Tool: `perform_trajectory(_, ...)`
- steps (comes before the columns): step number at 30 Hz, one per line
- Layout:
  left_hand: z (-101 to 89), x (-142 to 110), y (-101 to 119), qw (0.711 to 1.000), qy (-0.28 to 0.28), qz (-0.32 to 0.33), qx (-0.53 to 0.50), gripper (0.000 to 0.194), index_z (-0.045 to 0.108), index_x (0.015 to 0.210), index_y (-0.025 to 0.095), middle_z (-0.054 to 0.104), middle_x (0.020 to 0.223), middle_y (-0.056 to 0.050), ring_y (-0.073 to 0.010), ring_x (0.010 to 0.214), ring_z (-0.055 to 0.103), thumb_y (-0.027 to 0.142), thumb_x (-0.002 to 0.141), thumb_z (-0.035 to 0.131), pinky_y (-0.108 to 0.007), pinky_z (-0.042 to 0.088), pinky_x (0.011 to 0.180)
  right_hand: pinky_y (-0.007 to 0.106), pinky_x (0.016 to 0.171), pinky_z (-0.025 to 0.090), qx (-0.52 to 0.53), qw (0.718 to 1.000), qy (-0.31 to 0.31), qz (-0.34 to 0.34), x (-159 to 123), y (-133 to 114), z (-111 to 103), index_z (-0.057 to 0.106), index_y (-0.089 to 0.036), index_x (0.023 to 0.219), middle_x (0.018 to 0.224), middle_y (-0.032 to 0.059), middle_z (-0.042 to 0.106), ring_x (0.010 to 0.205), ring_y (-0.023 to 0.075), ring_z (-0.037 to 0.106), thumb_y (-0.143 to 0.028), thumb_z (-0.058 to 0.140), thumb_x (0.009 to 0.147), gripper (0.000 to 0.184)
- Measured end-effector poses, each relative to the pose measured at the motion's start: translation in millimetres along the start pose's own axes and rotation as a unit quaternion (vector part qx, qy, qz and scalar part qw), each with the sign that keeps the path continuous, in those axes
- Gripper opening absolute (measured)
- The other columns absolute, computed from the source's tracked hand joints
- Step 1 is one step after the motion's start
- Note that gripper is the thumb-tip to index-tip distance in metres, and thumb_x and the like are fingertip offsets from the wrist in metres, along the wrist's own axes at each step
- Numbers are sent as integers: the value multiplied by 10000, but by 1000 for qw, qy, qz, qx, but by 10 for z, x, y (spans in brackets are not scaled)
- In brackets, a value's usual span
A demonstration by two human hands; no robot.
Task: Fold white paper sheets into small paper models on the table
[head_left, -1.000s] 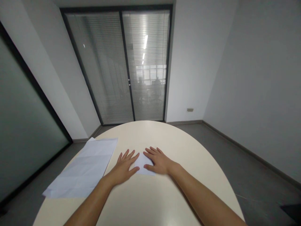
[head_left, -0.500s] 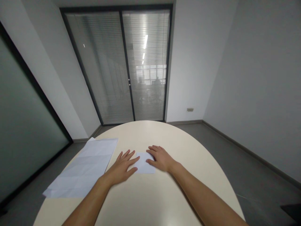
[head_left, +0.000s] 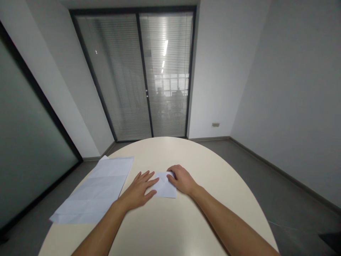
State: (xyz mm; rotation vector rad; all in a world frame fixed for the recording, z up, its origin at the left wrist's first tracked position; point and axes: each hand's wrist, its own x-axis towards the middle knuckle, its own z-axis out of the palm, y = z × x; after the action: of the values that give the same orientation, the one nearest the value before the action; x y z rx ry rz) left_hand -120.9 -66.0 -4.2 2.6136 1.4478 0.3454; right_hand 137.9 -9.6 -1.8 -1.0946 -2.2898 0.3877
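Sheets (head_left: 94, 192) on surface (head_left: 165, 227), left side. Small paper (head_left: 165, 189) right of them, between hands. Door (head_left: 133, 78) beyond surface.

Creased white sheets (head_left: 93, 192) lie across the left side of a round cream table (head_left: 213, 213), overhanging its edge. Beyond stand black-framed glass panels (head_left: 119, 89) with horizontal blinds (head_left: 167, 110). A small wall plate (head_left: 215, 124) sits low on the pale wall (head_left: 218, 71), above the baseboard (head_left: 210, 138) and gray floor (head_left: 250, 167). A frosted panel (head_left: 29, 135) fills the far left.
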Motion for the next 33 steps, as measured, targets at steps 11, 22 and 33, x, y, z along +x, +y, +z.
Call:
perform_trajectory(11, 15, 11, 12, 1000, 17, 22, 5, 474, 480, 1461, 353, 426, 1569, -38, -282, 1471, 340, 434, 995, 491, -577, 192, 1215, 373, 909, 445, -37, 992, 42, 114, 26, 47, 35, 744, -208, 1025, 1046, 83, 720, 1007, 257, 614, -393, 569, 920, 275)
perform_trajectory(22, 43, 16, -1, 1000, 16, 19, 14, 491, 473, 1472, 308, 413, 1577, -44, -277, 1475, 330, 463, 1007, 453, -561, 191, 1223, 342, 844, 426, -62, 989, 48, 126, 29, 13, 11, 697, -191, 853, 947, 83, 700, 951, 240, 588, -391, 595, 902, 229)
perform_trajectory(33, 82, 16, -12, 998, 42, 28, 22, 478, 497, 1451, 298, 455, 1549, -49, -276, 1450, 380, 411, 986, 505, -575, 233, 1211, 289, 747, 435, 144, 977, 73, 141, 50, 83, 106, 667, -198, 994, 926, 35, 698, 805, 177, 602, -284, 663, 817, 197)
